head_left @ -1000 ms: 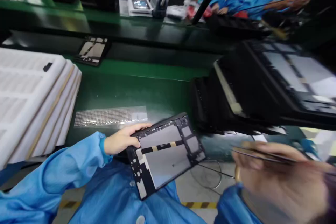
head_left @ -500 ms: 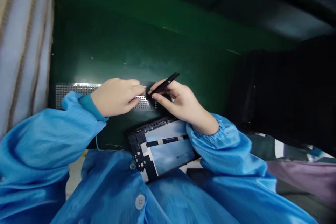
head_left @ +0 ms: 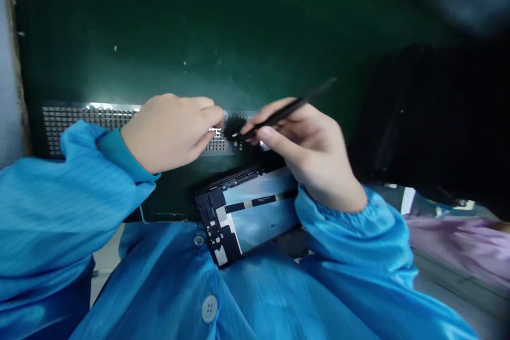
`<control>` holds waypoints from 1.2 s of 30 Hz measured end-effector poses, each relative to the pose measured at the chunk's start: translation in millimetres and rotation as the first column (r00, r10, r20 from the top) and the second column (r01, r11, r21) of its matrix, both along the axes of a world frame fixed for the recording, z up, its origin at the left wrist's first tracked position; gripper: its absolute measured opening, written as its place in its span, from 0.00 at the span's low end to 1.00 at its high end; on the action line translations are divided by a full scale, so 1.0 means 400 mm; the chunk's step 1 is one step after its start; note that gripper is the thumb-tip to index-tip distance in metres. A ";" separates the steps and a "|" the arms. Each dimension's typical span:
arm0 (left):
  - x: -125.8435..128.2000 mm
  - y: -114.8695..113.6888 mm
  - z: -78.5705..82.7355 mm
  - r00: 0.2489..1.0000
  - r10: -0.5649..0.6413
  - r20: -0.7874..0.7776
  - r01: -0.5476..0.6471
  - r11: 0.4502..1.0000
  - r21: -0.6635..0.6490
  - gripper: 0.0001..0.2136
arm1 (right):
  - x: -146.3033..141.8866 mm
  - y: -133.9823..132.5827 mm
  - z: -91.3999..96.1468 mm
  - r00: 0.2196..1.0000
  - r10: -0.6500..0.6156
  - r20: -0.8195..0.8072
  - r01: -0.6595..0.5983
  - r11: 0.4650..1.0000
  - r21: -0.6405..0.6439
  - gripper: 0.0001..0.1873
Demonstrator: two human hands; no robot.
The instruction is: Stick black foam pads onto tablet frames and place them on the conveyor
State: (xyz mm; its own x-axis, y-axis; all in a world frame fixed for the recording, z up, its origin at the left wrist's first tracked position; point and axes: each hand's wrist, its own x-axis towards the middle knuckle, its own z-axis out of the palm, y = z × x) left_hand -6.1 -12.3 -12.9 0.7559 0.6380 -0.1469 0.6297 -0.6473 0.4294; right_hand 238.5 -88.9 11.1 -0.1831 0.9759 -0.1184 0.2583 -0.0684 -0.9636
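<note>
My left hand [head_left: 171,130] lies over a clear sheet [head_left: 91,117] with rows of small square metallic pieces. Its fingers are curled together, and thumb and forefinger pinch at the sheet; the fingertips are partly hidden. In my right hand [head_left: 314,143] are slim black tweezers [head_left: 285,111], held like a pen, the tip down beside a dark patch at the sheet's right end. Below the hands an opened tablet-like device [head_left: 263,228] rests tilted at the table's near edge, its bluish reflective inside facing up and dark strips across it. My right wrist covers its right end.
The table has a dark green top [head_left: 159,37] with small white specks. A large black object [head_left: 430,117] stands at the right. Beyond it shows another person's pink sleeve [head_left: 458,244]. A pale striped edge [head_left: 11,64] borders the left.
The view has shifted nearer to the hands. My right hand has moved a little right and away from the left, its tweezers tilting lower. The left hand stays at the sheet.
</note>
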 end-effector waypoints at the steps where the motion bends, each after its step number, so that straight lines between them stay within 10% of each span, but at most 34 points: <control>1: -0.001 -0.003 0.001 1.000 -0.003 0.004 0.003 1.000 0.013 0.21 | -0.015 -0.047 0.009 0.995 -0.101 -0.016 0.101 0.995 -0.019 0.06; 7: -0.007 -0.011 0.003 0.997 0.046 0.063 -0.049 0.998 0.043 0.30 | -0.149 -0.294 -0.018 0.877 -0.481 -0.003 0.478 0.871 0.117 0.11; 16: -0.011 -0.005 0.012 0.999 0.018 -0.034 -0.017 1.000 0.024 0.24 | -0.164 -0.300 -0.037 0.899 -0.425 0.105 0.392 0.888 0.243 0.18; 27: -0.006 0.012 0.010 1.000 0.014 -0.021 -0.015 0.999 -0.028 0.18 | -0.023 0.009 -0.022 0.965 0.031 0.259 -0.066 0.989 0.130 0.10; 36: 0.003 0.015 0.015 0.998 0.047 -0.042 -0.051 0.995 -0.087 0.16 | -0.015 0.012 -0.041 0.971 0.071 0.229 -0.092 0.992 0.086 0.12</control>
